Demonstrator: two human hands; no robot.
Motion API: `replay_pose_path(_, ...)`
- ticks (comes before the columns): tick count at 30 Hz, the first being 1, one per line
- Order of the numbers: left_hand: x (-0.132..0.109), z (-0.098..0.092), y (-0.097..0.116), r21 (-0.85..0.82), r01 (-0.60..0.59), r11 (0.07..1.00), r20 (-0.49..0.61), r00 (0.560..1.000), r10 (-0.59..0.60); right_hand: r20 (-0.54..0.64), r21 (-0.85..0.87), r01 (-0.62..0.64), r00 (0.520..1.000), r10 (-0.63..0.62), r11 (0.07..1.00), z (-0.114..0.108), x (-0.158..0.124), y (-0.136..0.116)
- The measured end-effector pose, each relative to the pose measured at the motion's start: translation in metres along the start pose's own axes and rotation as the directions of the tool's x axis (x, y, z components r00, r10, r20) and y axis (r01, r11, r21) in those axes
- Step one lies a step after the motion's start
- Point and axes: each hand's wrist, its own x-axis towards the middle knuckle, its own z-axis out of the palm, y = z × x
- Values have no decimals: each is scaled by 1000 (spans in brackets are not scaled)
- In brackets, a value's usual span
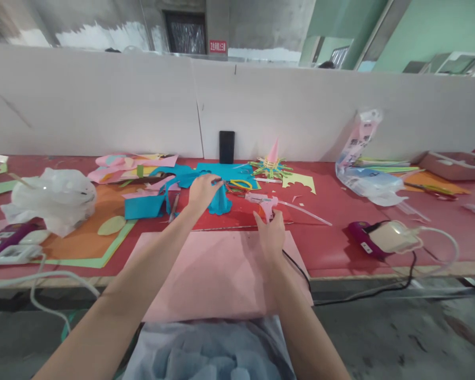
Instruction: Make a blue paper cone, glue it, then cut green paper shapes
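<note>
My left hand [203, 192] is closed, fingertips pinched at the top of a blue paper cone [220, 201] with a scalloped lower edge. The exact grip is partly hidden behind the fingers. My right hand [272, 230] wraps round the handle of a pink hot glue gun [261, 199], its nozzle pointing left and a clear glue stick [311, 213] poking out of the back. Just behind the cone lie yellow-handled scissors [240, 184]. Farther back stands a paper piece with a pink cone [273, 153] on a ring of yellow and green strips.
Pink paper [217, 274] covers the table's front edge before me. Blue offcuts [144, 206] and coloured scraps lie left, near a white plastic bag [53, 195]. A black phone [227, 147] leans on the white partition. At right are a plastic packet [360, 153] and a power strip [364, 240] with cables.
</note>
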Motion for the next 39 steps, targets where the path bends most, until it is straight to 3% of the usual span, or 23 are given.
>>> replay_pose_path(4, 2, -4, -2, -34, 66, 997, -29, 997, -67, 1, 24, -10, 1000, 10, 1000, 0, 0, 1)
replay_pose_path(9, 11, -17, -8, -92, 73, 993, -121, 989, -83, 4, 75, -31, 1000, 31, 997, 2, 1, 4)
replay_pose_path(13, 15, -25, -8, -132, 72, 989, -134, 987, -90, 23, 68, -51, 999, 50, 996, 1, 2, 3)
replay_pose_path(19, 8, -24, -2, -162, -36, 986, 37, 998, 43, 22, 79, -53, 998, 51, 995, 1, 2, 3)
replay_pose_path(23, -3, -17, -3, -131, -27, 991, 163, 985, 48, 10, 58, -46, 999, 46, 997, 2, 2, 4)
replay_pose_path(28, -36, -10, -11, -144, -22, 989, -60, 998, 13, 9, 62, -43, 999, 42, 997, 2, 2, 4)
replay_pose_path(30, -53, -5, -19, -94, -4, 996, -91, 996, -5, 7, 56, -50, 999, 50, 997, 1, 2, 4)
replay_pose_path(33, -72, 6, -34, -16, -20, 1000, 38, 999, 21, -9, 49, -41, 999, 42, 998, 2, 2, 5)
replay_pose_path(36, -79, 16, -44, 29, -97, 995, 218, 972, 88, -1, 42, -32, 999, 32, 999, 3, 3, 7)
replay_pose_path(39, -80, 21, -48, 70, -156, 985, 274, 953, 131, 4, 42, -31, 1000, 31, 999, 3, 3, 7)
